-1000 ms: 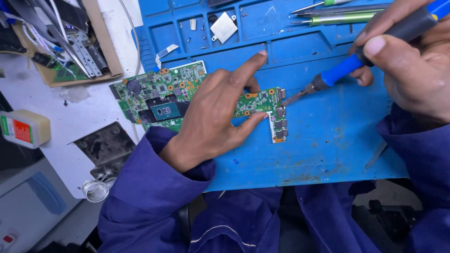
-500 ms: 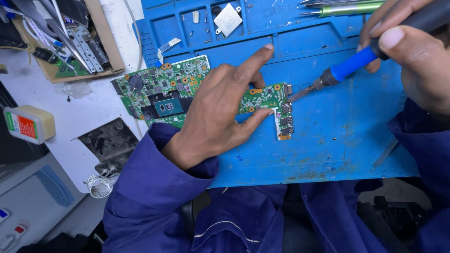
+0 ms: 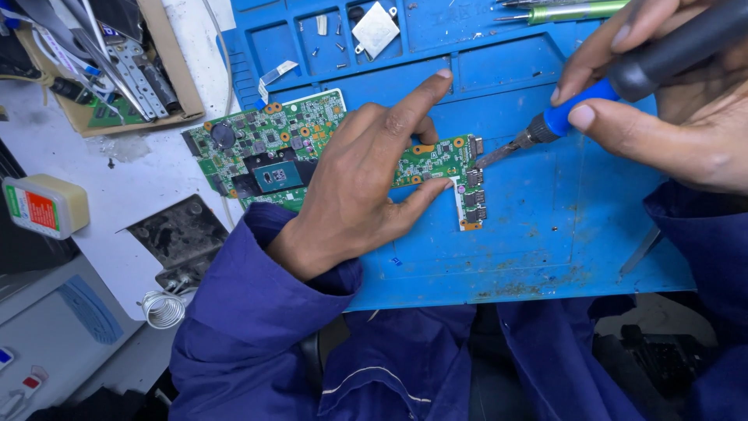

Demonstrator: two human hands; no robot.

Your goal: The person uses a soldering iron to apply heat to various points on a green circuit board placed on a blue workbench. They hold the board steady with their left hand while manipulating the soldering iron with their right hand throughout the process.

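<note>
A green circuit board (image 3: 265,152) lies on the blue work mat (image 3: 545,226). My left hand (image 3: 366,179) rests flat on the board's right half, fingers spread, pressing it down. My right hand (image 3: 670,101) grips a soldering iron (image 3: 576,109) with a blue and black handle. Its metal tip touches the board's right end near a row of port connectors (image 3: 471,195).
A cardboard box (image 3: 109,70) of parts sits at upper left. A small square metal plate (image 3: 375,30) and screws lie in the mat's compartments. A green-handled tool (image 3: 569,12) lies at the top. A solder coil (image 3: 164,308) and a cream box (image 3: 43,206) sit left.
The view has shifted slightly. My left hand stays on the board and the iron's tip stays at the board's right end.
</note>
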